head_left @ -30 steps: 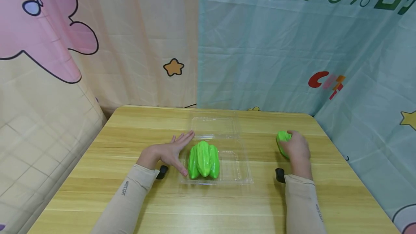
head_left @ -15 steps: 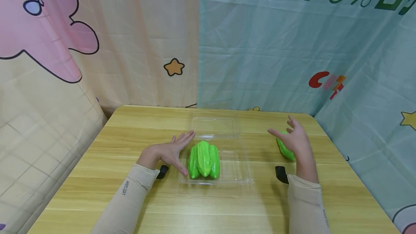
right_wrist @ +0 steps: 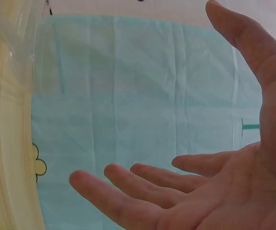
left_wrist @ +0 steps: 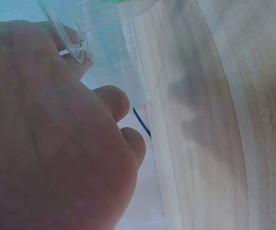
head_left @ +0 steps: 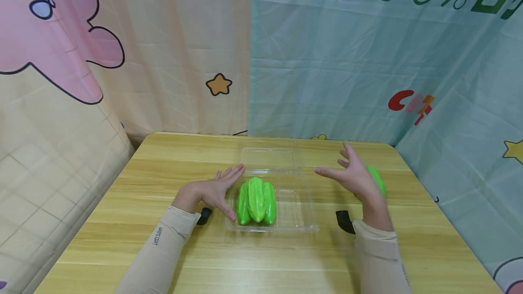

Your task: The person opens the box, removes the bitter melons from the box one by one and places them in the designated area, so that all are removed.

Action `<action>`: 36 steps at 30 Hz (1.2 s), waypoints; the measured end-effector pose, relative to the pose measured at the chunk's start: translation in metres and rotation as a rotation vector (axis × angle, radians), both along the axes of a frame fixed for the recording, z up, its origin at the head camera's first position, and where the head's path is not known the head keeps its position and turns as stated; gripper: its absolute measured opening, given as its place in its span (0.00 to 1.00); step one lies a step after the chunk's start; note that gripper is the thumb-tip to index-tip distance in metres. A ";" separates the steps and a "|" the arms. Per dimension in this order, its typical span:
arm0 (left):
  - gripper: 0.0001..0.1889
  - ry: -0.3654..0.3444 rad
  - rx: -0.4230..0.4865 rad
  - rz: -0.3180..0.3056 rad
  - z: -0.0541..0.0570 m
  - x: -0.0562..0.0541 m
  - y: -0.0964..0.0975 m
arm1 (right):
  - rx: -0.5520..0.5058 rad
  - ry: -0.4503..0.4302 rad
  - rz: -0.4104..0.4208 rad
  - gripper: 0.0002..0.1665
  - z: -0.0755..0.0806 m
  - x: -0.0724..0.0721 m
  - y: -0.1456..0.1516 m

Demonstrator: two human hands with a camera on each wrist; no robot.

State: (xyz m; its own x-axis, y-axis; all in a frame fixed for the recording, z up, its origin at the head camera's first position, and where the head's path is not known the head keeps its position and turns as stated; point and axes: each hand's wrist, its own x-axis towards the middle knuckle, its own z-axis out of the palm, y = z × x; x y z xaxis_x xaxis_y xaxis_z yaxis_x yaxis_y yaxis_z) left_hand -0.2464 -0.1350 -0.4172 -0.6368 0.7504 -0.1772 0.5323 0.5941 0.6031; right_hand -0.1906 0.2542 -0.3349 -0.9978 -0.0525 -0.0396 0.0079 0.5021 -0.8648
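In the head view, a green star fruit [head_left: 256, 200] lies in the left half of the clear plastic clamshell box [head_left: 312, 221], whose lid [head_left: 269, 158] is folded back. My left hand [head_left: 212, 193] is spread at the box's left side, thumb by the near corner and index finger by the hinge. The left wrist view shows the left hand's fingers along the clear rim. Right of the box, my right hand [head_left: 347, 176] is spread in the air and holds nothing. Behind its wrist, part of a second green star fruit [head_left: 377, 179] shows on the table; the rest is hidden.
The box stands mid-way on a wooden table [head_left: 261, 262]. Printed curtains [head_left: 318, 58] hang behind the far edge and at both sides. A dark wrist camera mount sits at each cuff.
A second ago my right hand was on the second star fruit. It has since come off, spread its fingers and moved left toward the box. My left hand and the box have stayed put.
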 end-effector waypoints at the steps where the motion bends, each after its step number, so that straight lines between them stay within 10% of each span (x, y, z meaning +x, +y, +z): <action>1: 0.77 0.000 0.000 0.000 0.000 0.000 0.000 | -0.001 -0.003 0.009 0.76 0.000 0.000 -0.002; 36: 0.76 0.010 0.010 -0.002 0.001 0.000 0.000 | 0.225 0.010 0.320 0.82 -0.034 0.007 -0.096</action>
